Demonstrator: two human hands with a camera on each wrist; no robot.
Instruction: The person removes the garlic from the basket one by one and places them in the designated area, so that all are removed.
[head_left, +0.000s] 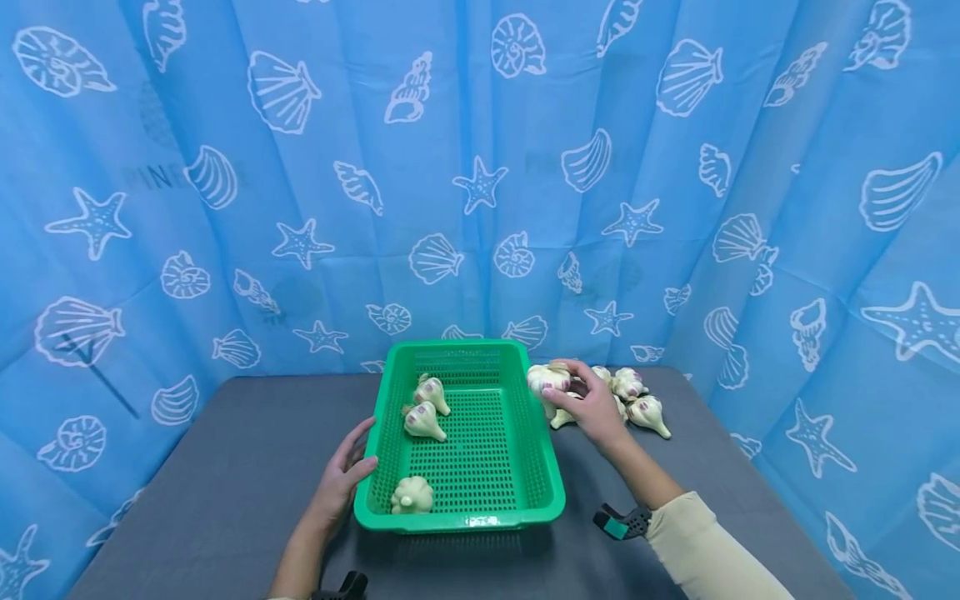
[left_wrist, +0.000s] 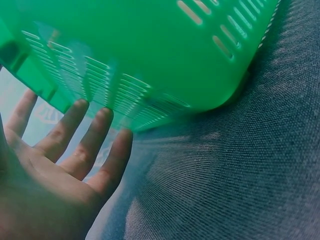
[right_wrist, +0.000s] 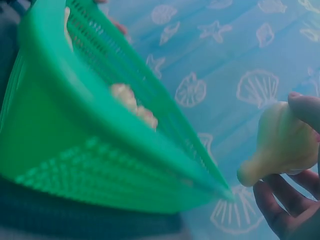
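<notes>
At the far left and across the back hangs a blue curtain point(head_left: 225, 167) printed with white shells and starfish, wrapping round both sides of a grey table point(head_left: 225, 467). Moving in from the left, the left hand point(head_left: 341, 479) lies on the table with its fingers straight and spread, the fingertips touching the outer left wall of a green basket point(head_left: 551, 475) near its front corner. The left wrist view shows the same: an open palm, fingers point(left_wrist: 95, 135) extended against the slotted green wall, nothing held.

The basket stands flat on the table in the middle, its perforated floor visible. Inside it lie three garlic bulbs: two point(head_left: 426, 410) close together in the left rear part, their stems pointing right, and one point(head_left: 412, 495) alone in the front left corner, just beside the front wall.

Right of the basket, the right hand point(head_left: 588, 400) grips a garlic bulb point(head_left: 546, 380), fingers curled over it, holding it just outside the basket's right rear rim. In the right wrist view this bulb point(right_wrist: 280, 145) sits between thumb and fingers with its stem pointing down and left toward the basket's edge. Behind and to the right of that hand, a small cluster of more garlic bulbs point(head_left: 641, 400) rests on the table near the curtain. The right forearm wears a cream sleeve point(head_left: 712, 550).
</notes>
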